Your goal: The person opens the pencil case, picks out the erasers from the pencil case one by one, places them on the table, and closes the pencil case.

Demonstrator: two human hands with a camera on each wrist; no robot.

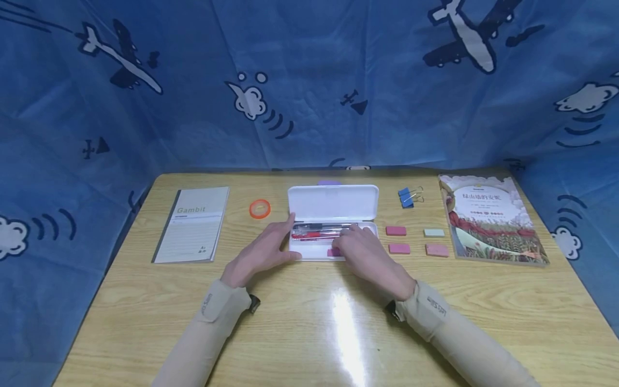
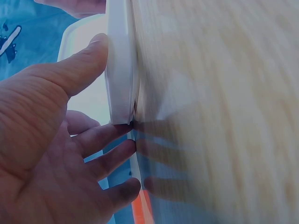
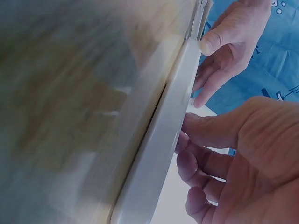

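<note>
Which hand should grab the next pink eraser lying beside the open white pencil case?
Right hand, probably: the loose pink rectangular erasers lie just to its right, while the left hand steadies the open white plastic pencil case.

The head view is evenly lit and sharp at the centre, with a white streak of glare on the table (image 1: 345,328) at 6 o'clock and bowed lines at the edges. Both wrist views are dimmer, bluish and close-up: the wood grain smears into blur, with faint finger shadows on it.
</note>
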